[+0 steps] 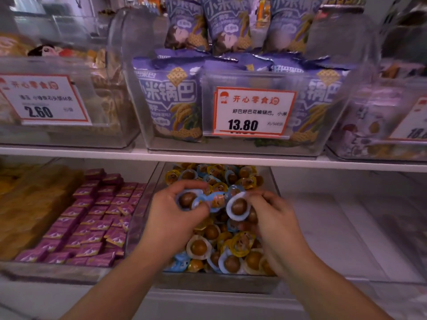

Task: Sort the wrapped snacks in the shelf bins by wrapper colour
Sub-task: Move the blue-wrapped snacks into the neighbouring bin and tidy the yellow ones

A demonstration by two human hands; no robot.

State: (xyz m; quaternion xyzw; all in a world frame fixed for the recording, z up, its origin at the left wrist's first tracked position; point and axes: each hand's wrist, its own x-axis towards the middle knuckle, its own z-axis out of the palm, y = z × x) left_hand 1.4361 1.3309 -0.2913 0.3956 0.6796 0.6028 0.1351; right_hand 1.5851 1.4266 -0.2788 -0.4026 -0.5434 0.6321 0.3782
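A clear bin (159, 176) on the lower shelf holds a heap of round wrapped snacks, brown balls in blue-rimmed and yellow-rimmed wrappers (240, 244), mixed together. My left hand (175, 211) hovers over the heap and grips a small bunch of blue-wrapped snacks (198, 200) between thumb and curled fingers. My right hand (270, 213) pinches one more blue-rimmed snack (238, 206) right beside that bunch, touching it. Both forearms reach in from the bottom of the view.
Left of this bin lies a bin of purple square packets (92, 218), and further left tan packets (30, 204). A white shelf board (208, 155) hangs close above, carrying bins of purple snack bags (175, 100) with price cards (251, 112). A bare white shelf (346, 227) lies to the right.
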